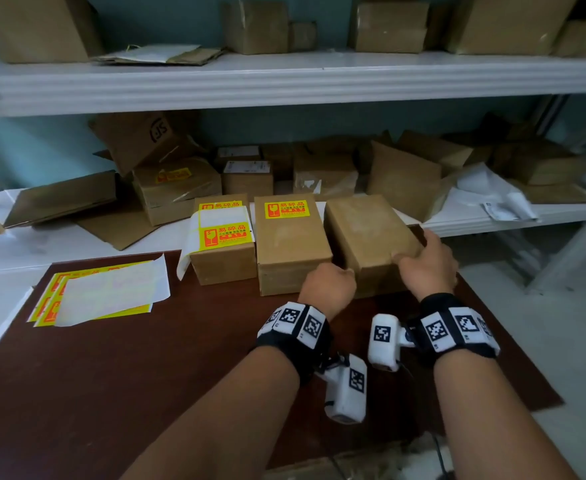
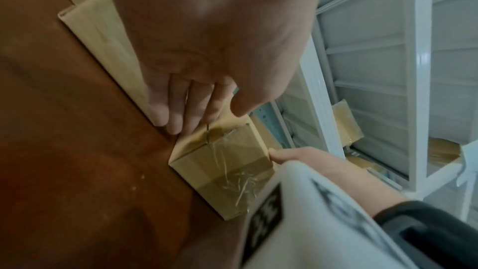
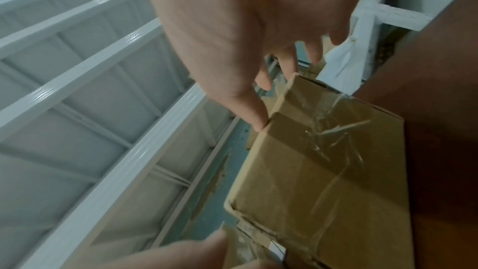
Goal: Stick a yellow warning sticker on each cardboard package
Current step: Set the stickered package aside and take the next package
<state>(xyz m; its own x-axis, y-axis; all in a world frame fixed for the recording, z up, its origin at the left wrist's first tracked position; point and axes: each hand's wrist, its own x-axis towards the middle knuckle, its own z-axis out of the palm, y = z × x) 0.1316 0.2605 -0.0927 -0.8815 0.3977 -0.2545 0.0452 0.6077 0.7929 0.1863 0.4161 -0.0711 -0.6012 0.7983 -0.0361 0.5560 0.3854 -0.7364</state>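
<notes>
- My right hand [image 1: 426, 263] grips the near right corner of the bare box [image 1: 367, 233]: the thumb lies on its top, the fingers curl round its right side.
- My left hand [image 1: 328, 289] is at the box's near left corner, fingers curled against the near end; the left wrist view shows the fingertips [image 2: 178, 124] touching the cardboard where this box meets the middle box [image 1: 290, 244].
- The bare box sits at the far right of the tabletop [image 1: 129, 358], slightly turned, with no sticker on its top and clear tape over its near end.
- The middle box stands just left of it, touching or nearly so, with a yellow sticker [image 1: 286, 209] near its far edge.
- The left box [image 1: 224, 261] carries a sticker roll [image 1: 220, 230] on top, its strip hanging over the left side.
- Sticker sheets [image 1: 104, 292] lie at the tabletop's far left corner.
- Shelves [image 1: 284, 81] behind hold more cartons.
</notes>
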